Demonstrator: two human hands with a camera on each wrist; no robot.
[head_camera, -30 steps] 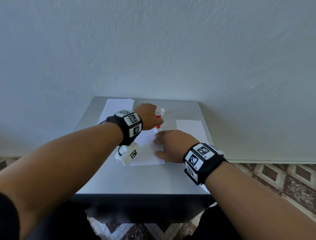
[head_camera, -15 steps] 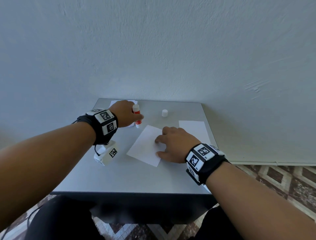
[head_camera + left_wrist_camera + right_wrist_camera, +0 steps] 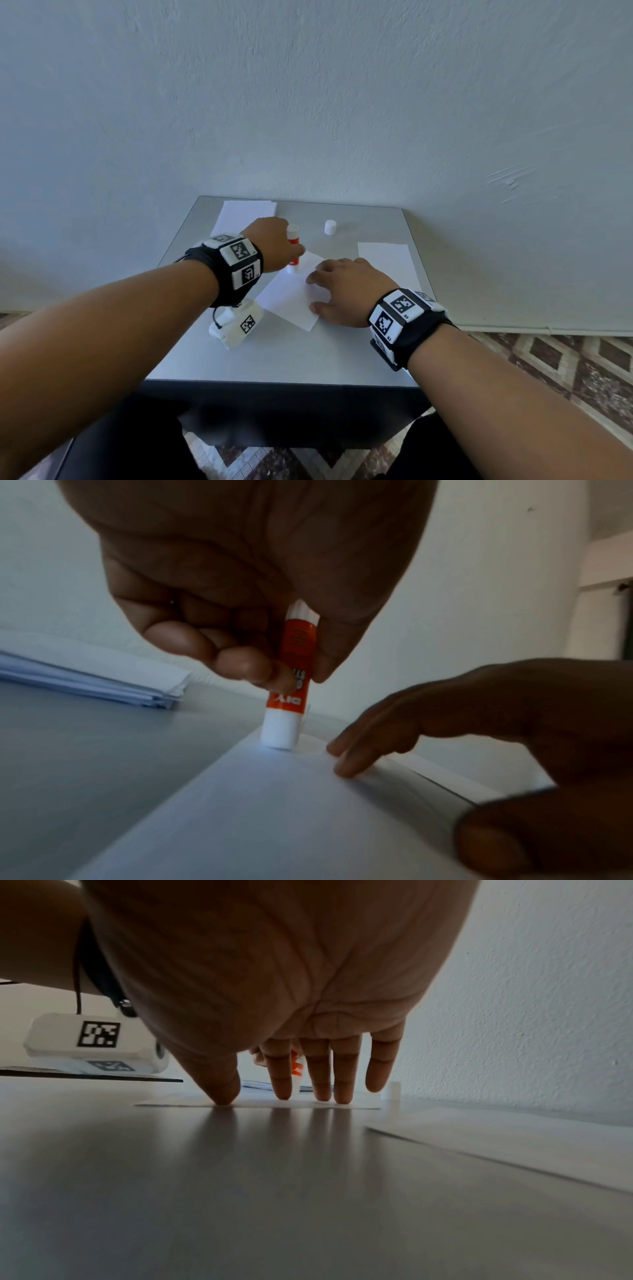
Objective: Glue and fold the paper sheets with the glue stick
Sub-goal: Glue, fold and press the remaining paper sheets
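A white paper sheet (image 3: 291, 298) lies turned at an angle in the middle of the grey table (image 3: 291, 356). My left hand (image 3: 274, 245) grips the red and white glue stick (image 3: 293, 246), upside down, with its tip on the sheet's far corner; the left wrist view shows the glue stick (image 3: 291, 685) touching the sheet (image 3: 274, 804). My right hand (image 3: 346, 291) lies flat on the sheet's right side, and its fingertips (image 3: 284, 1093) press the paper down. The white cap (image 3: 330, 227) stands apart at the back of the table.
A stack of paper sheets (image 3: 245, 214) lies at the table's far left corner, and a single sheet (image 3: 388, 262) lies along the right edge. A white wall stands right behind the table. Patterned floor tiles (image 3: 548, 359) show to the right.
My left hand carried the glue stick left toward the stack, then brought it back onto the sheet's far corner. The cap now stands alone. The sheet has turned under my right hand.
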